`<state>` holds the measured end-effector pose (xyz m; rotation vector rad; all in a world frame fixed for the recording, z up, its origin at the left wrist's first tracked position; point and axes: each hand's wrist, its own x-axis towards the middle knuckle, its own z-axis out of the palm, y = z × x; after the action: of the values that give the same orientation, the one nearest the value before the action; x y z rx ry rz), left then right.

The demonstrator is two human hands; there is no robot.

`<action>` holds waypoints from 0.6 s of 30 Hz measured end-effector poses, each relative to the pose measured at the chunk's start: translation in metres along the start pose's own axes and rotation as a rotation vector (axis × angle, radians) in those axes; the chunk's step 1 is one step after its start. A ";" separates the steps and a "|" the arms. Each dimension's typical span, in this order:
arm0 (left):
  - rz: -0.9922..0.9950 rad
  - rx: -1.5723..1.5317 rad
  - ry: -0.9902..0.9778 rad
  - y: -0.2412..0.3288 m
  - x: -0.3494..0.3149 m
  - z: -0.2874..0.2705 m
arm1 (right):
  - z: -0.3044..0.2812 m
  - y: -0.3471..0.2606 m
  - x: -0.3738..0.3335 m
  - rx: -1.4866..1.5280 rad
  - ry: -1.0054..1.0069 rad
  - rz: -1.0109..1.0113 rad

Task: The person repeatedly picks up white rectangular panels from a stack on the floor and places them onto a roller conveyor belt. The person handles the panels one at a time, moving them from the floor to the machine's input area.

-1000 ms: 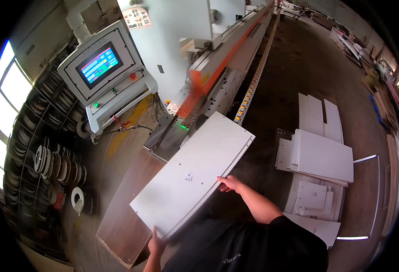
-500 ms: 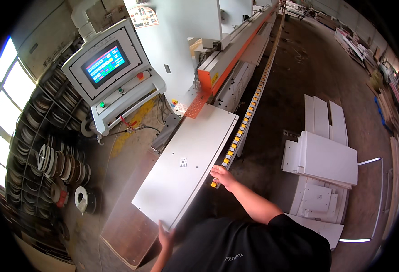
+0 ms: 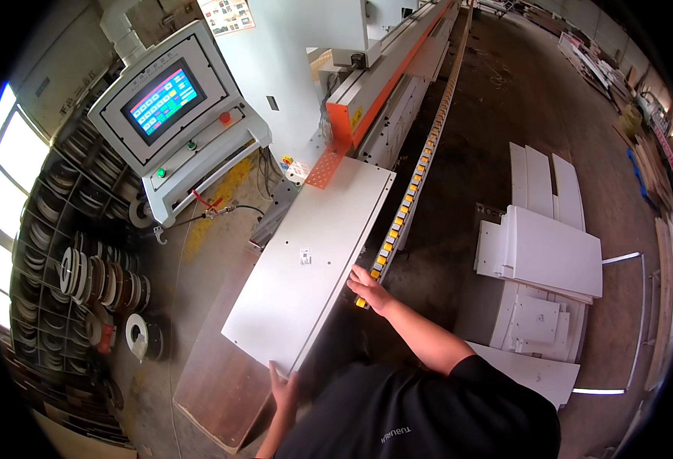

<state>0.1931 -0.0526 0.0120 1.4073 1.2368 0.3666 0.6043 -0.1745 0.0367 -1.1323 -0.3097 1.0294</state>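
An orange plate [image 3: 325,170] overhangs the white board [image 3: 306,294] past the worktop's [image 3: 218,402] far edge. Left hand [image 3: 283,390] and right hand [image 3: 369,291] touch it; clamping unclear.

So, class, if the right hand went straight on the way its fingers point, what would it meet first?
The white panel: the right hand points at its long right edge and seems right against it, though this single view leaves exact contact unclear.

White panel [image 3: 312,268]: far corner covered by orange guard [image 3: 326,168]
Left hand [image 3: 283,390]: partly hidden beneath panel
Screen [image 3: 163,105] left of panel: writing too small
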 end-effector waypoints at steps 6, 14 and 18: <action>-0.081 -0.078 -0.009 0.016 -0.002 0.001 | 0.015 0.017 -0.003 0.035 0.063 -0.012; -0.117 -0.196 -0.065 0.053 0.002 0.031 | -0.008 0.013 0.023 0.041 0.111 -0.038; -0.125 -0.228 -0.102 0.081 0.014 0.065 | -0.030 -0.016 0.045 0.008 0.167 0.026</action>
<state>0.2877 -0.0572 0.0568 1.1355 1.1546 0.3338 0.6567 -0.1572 0.0249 -1.2090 -0.1585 0.9511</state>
